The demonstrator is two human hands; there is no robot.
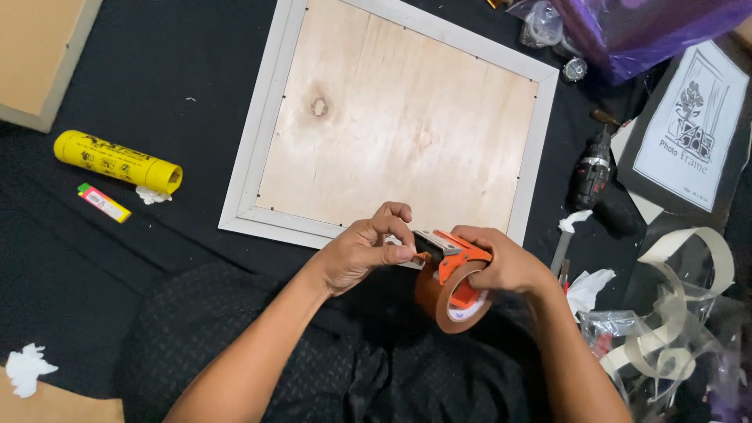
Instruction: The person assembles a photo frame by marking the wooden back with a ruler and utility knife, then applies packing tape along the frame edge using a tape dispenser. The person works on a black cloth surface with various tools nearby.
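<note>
Head view: just below the white-framed plywood-backed picture frame, the right hand grips an orange tape dispenser with brown tape roll; left hand fingers pinch together at its serrated cutter, where a slip could nick them.

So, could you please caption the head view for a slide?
Both hands, left hand and right hand, work a brown tape dispenser beside a face-down picture frame.

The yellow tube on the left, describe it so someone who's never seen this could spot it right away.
Start at the big white-edged picture frame lying back-up on the black cloth, then look left past its edge. The yellow tube lies on its side there, open end towards the frame, above a small lighter. It is the only long yellow cylinder there.
</note>
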